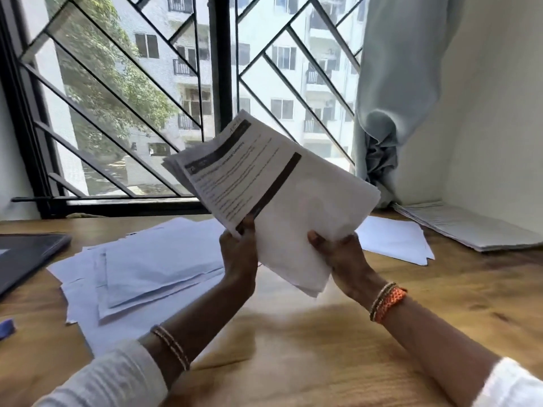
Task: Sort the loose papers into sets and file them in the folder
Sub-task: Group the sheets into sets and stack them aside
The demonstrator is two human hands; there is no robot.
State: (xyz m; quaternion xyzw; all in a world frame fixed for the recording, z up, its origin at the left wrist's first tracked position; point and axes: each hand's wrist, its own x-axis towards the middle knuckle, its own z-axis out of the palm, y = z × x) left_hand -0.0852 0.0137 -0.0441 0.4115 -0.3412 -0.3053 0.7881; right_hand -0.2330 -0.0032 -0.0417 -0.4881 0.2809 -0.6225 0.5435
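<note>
From the head camera, you hold a stack of papers (282, 201) raised above the wooden desk (338, 342) at the centre of the frame, tilted with its printed top sheet facing you. Your left hand (239, 259) pinches the stack's lower edge, thumb on the printed page beside a dark band. Your right hand (340, 257) grips the lower right corner of the blank sheets, thumb on top and fingers curled beneath. Loose papers (141, 268) lie spread on the desk at centre left, partly under your left forearm. A smaller white pile (393, 239) sits to the right of the raised stack, and a flat bundle (470, 224) rests at the far right by the wall. A dark folder (23, 257) lies at the left edge, below the barred window (147, 98).
</note>
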